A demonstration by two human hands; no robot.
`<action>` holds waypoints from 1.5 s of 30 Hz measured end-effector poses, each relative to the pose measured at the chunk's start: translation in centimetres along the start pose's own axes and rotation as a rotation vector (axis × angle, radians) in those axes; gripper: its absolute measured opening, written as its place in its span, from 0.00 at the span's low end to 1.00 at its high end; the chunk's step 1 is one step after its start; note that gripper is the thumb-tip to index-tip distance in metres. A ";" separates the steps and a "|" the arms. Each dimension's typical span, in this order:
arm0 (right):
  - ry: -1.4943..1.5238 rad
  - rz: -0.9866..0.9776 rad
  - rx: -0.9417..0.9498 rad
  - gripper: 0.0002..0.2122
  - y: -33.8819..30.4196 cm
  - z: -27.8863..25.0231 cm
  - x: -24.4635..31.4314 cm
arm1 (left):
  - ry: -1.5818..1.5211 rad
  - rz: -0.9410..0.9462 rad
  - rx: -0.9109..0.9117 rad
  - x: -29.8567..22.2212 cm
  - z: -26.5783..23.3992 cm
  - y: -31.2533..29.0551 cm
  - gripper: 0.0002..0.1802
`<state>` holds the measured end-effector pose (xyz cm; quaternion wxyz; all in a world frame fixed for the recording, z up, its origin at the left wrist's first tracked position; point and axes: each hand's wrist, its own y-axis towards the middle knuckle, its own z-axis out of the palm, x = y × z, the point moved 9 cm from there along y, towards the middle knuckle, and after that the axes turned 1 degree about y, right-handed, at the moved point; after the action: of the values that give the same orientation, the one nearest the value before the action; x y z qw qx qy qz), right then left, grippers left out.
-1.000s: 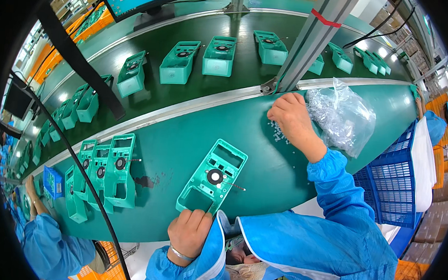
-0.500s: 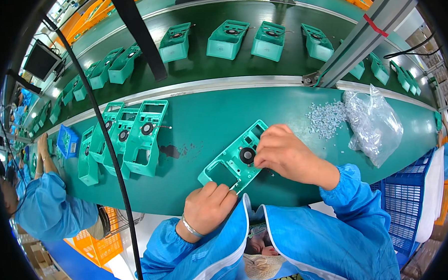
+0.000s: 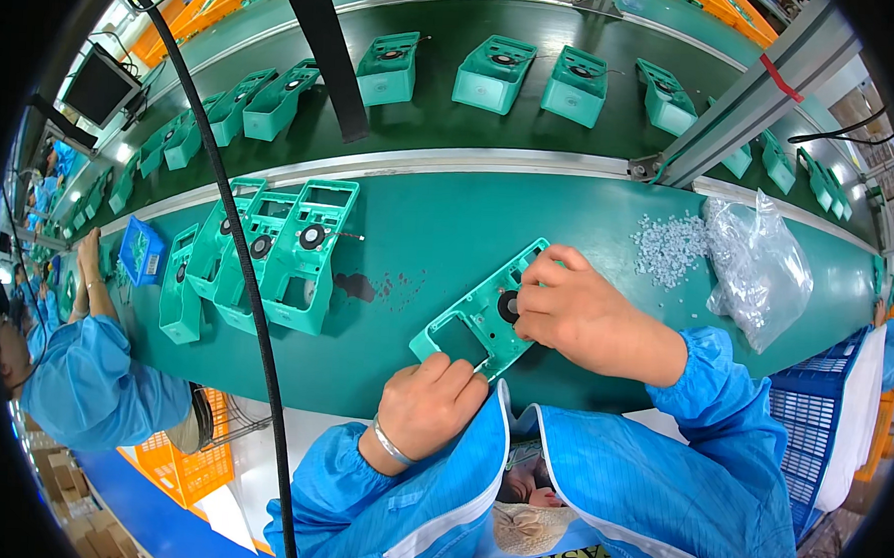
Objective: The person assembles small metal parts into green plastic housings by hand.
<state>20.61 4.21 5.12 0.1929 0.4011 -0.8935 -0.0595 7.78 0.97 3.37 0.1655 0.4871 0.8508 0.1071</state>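
In front of me a green plastic housing [image 3: 473, 308] lies at a slant on the bench, with a large rectangular opening at its near-left end. My left hand [image 3: 427, 408] is closed on its near corner, fingers curled over the rim. A round black part [image 3: 508, 305], like a small speaker or fan, sits in the housing. My right hand [image 3: 590, 317] bends over this part and the housing's right edge, its fingers pinched together. Whatever is between those fingertips is hidden. Left of the housing stand several similar green housings [image 3: 306, 273], close together, with round black parts in them.
Small whitish pieces [image 3: 668, 251] lie piled beside a clear plastic bag [image 3: 757, 273] at the right. More green housings [image 3: 494, 77] line the dark belt [image 3: 424, 128] beyond a metal rail. A black cable [image 3: 243, 260] crosses the left side. A co-worker's blue sleeve [image 3: 89, 378] is at far left.
The whole view has shifted, so the bench things appear farther right. My right hand now covers more of the round black part. My left hand keeps its hold on the housing's corner.
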 end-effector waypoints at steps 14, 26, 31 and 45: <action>0.405 0.088 0.182 0.00 -0.1 3.9 -3.8 | 0.043 0.064 -0.019 -0.6 -0.5 -0.4 0.08; 0.330 0.128 0.095 0.02 1.0 2.7 -4.9 | 0.003 0.041 -0.089 0.6 0.0 -0.5 0.08; -0.220 0.332 -0.508 0.24 5.3 -3.7 -14.2 | 0.083 -0.061 -0.158 3.5 -0.6 1.1 0.06; 0.237 0.621 -0.596 0.23 -1.8 -8.0 -14.0 | 0.338 -0.222 -0.252 14.8 5.5 15.2 0.11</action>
<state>33.44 13.71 7.88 0.4097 0.0448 -0.8872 -0.2073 14.95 21.49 0.92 0.0912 0.3410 0.8948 0.2735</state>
